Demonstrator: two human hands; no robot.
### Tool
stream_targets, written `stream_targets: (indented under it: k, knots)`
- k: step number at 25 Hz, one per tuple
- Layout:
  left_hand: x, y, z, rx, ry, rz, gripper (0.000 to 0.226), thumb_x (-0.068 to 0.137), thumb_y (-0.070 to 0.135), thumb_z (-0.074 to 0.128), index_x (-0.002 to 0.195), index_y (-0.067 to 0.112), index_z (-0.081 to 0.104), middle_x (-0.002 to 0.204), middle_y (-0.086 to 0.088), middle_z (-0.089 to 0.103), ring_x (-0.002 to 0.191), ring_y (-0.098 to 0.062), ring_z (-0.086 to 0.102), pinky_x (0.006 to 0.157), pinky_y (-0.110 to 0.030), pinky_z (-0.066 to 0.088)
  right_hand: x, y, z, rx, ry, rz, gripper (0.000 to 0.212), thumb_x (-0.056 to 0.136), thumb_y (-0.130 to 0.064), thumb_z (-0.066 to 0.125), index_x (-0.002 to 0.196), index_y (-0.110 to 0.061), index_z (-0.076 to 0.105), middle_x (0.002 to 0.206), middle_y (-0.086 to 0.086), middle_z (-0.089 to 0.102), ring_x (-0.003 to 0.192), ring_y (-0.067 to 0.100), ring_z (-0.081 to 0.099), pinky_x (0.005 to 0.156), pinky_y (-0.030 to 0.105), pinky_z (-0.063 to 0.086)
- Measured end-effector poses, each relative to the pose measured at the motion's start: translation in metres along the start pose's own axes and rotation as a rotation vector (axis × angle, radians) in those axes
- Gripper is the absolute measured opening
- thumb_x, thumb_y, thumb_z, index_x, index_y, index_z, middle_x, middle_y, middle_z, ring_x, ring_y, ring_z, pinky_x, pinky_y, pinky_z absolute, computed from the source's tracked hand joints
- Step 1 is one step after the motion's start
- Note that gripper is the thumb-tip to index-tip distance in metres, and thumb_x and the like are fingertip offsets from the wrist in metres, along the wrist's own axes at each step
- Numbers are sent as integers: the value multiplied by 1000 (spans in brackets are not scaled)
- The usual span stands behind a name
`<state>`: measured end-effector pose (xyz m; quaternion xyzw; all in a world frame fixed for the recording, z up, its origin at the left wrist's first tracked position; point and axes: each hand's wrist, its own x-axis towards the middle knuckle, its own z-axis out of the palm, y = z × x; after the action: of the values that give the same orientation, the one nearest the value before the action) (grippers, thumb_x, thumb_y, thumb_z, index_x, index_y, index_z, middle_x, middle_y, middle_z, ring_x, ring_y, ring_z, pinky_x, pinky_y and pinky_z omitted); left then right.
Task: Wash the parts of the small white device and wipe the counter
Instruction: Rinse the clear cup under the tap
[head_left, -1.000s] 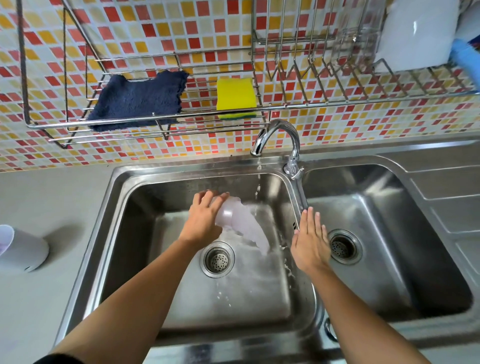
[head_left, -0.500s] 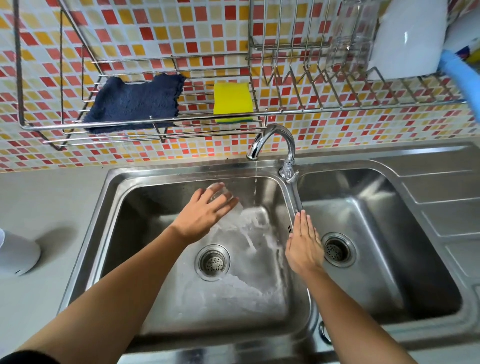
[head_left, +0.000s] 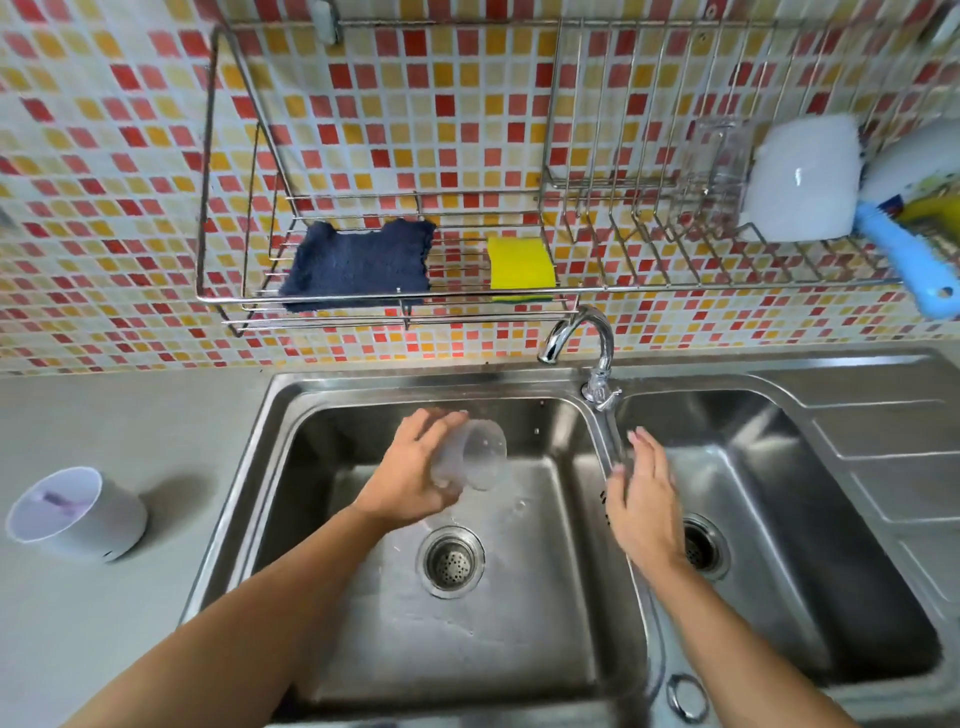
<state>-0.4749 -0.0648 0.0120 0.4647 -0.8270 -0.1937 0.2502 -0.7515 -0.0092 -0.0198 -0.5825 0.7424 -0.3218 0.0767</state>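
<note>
Translucent plastic cup-shaped part (head_left: 475, 457): held in mid-air over the left basin (head_left: 322, 457) of the stainless steel double sink (head_left: 883, 467), tilted on its side, open mouth towards 2 o'clock. It touches neither the basin walls nor the floor.

Left hand (head_left: 410, 478): fingers and thumb wrapped round the part's closed end, firm grip, from its 8 o'clock side.

Right hand (head_left: 644, 499): fingers straight and close together, holding nothing, motion-blurred. It sits over the divider between the two basins, at 3 o'clock from the part and apart from it.

Round steel drain strainer (head_left: 451, 561): on the left basin floor, at 6 o'clock from the part. The basin floor around it looks wet.

Curved chrome faucet (head_left: 582, 332): at 1 o'clock from the part, spout turned over the left basin's back edge.

Small white cylindrical device body (head_left: 78, 514): on the grey counter (head_left: 130, 415) at 9 o'clock of the frame, well apart from the sink, tilted with its open top towards the camera and something pale purple inside.

Wall-mounted steel wire rack (head_left: 234, 299), at 12 o'clock above the sink:
- Dark navy cloth (head_left: 358, 265) lies on its left shelf.
- Yellow sponge (head_left: 519, 262) lies just right of the cloth.
- White bowl-like container (head_left: 802, 179) stands at 2 o'clock of the frame.
- Light blue brush handle (head_left: 904, 260) is beside the container.
</note>
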Motion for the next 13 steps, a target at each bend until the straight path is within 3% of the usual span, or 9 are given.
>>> stream_targets:
  k: [3,6,9,13]
  knots:
    - [-19,10,-17,-282,11,-187,87,55,37,85,132,25,45,117,7,48,108,-10,51,96,-24,43,25,-69,-46,244,414,-173,37,87,-19,40,111,7,50,115,24,50,107,33,50,96,36,38]
    - [-38,15,-35,-486,21,-234,88,51,35,90,128,28,48,117,10,54,107,-6,57,95,-31,50,65,-150,-92,277,551,-321,29,88,-15,46,108,5,49,109,21,50,101,22,47,90,26,37]
    - [-51,18,-61,-551,55,-211,88,50,34,90,128,26,49,122,8,57,112,-6,57,98,-37,49,114,-215,-100,79,332,-340,37,88,-22,53,117,-1,48,120,17,48,109,23,47,91,29,38]
    - [-61,19,-97,-596,85,-188,85,53,27,91,125,33,47,120,12,62,113,-6,58,100,-38,47,159,-244,-64,-250,-252,-9,84,81,-55,59,144,-11,25,150,14,27,134,34,31,109,42,32]
